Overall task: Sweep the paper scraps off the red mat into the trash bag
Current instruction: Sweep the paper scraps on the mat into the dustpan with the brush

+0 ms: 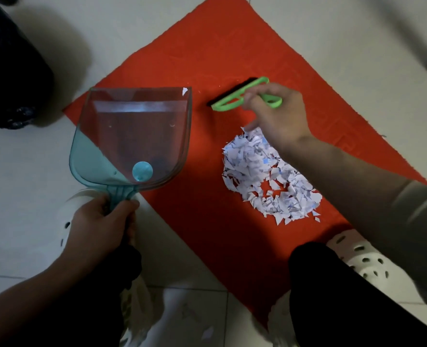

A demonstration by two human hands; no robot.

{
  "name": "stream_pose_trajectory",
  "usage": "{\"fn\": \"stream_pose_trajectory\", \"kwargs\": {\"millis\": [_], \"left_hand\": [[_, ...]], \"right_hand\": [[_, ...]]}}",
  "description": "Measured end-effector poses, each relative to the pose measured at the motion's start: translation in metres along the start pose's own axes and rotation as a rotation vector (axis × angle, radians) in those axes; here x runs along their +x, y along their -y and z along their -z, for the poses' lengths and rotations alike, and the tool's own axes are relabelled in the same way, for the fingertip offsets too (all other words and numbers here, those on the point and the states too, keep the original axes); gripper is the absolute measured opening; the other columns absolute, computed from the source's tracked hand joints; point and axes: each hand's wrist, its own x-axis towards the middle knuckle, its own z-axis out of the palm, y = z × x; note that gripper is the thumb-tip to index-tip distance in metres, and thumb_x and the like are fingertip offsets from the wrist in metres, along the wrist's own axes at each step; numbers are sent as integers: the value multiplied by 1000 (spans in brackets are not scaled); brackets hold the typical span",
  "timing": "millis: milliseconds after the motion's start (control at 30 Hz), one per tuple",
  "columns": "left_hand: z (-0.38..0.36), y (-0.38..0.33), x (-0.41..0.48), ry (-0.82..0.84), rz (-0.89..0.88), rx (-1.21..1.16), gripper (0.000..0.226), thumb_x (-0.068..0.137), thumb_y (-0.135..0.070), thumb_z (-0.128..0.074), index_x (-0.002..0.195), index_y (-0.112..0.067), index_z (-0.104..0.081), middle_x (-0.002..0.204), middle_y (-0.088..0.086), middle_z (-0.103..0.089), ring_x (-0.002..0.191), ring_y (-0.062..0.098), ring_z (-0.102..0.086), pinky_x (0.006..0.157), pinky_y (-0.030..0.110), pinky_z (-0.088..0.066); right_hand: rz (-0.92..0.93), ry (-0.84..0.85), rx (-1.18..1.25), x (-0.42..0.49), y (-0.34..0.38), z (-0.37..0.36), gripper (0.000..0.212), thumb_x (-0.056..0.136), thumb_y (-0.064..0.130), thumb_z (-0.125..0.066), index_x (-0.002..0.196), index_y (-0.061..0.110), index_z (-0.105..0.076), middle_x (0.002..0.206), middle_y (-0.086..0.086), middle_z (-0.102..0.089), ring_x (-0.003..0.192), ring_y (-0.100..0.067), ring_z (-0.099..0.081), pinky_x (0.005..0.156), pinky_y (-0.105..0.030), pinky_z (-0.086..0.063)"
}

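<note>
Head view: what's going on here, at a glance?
A person crouches over a red mat. The left hand grips the handle of a teal dustpan, held over the mat's left corner. The right hand holds a green hand brush just beyond a pile of paper scraps lying on the mat. Only one scrap shows on the dustpan. The dark trash bag sits on the floor, upper left.

Mat [220,58] red, faint embossed relief; paper scraps [262,176] white with pale blue flecks; dustpan [132,136] translucent teal with a light-blue round disc [142,171]; brush [230,102] bright green, bristles [228,92] black; trash bag [9,78] glossy black; floor [19,159] off-white tile; clogs [365,259] white, dark-holed.
</note>
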Motion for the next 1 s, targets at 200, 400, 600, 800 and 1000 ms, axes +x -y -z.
{"fn": "stream_pose_trajectory", "kwargs": {"millis": [200, 400, 600, 800, 1000], "left_hand": [[0, 1, 4, 3, 15, 13, 24, 88, -18, -64, 73, 0, -60, 59, 17, -65, 45, 26, -57, 56, 37, -51], [3, 3, 4, 13, 0, 45, 25, 89, -19, -62, 77, 3, -62, 58, 15, -65, 39, 16, -55, 48, 28, -46], [3, 4, 3, 17, -1, 65, 24, 89, -20, -63, 76, 1, -61, 56, 13, -64, 34, 11, -53, 43, 24, -45], [-2, 2, 2, 43, -7, 74, 22, 90, -17, -62, 80, 2, -60, 58, 13, -62, 31, 6, -50, 34, 15, -42], [-4, 2, 2, 67, -16, 72, 20, 89, -15, -64, 79, 2, -61, 58, 13, -61, 33, 9, -51, 34, 16, -44]], "right_hand": [[-56, 2, -112, 36, 7, -27, 16, 86, 29, -64, 98, 20, -71, 85, -6, -74, 49, -23, -68, 52, -29, -54], [-26, 17, -285, -8, -8, 10, 17, 84, 24, -58, 84, 19, -74, 71, -4, -73, 53, -20, -70, 52, -42, -59], [-14, -86, -163, -23, -3, 25, 16, 84, 17, -60, 82, 8, -72, 67, -5, -72, 47, -17, -65, 39, -18, -40], [-41, -62, -125, -5, -4, 14, 14, 88, 20, -61, 90, 13, -73, 74, -5, -73, 48, -19, -66, 42, -21, -46], [-86, -20, -167, -10, -12, 25, 15, 86, 19, -60, 84, 13, -74, 77, -5, -72, 48, -19, -67, 36, -16, -37]]}}
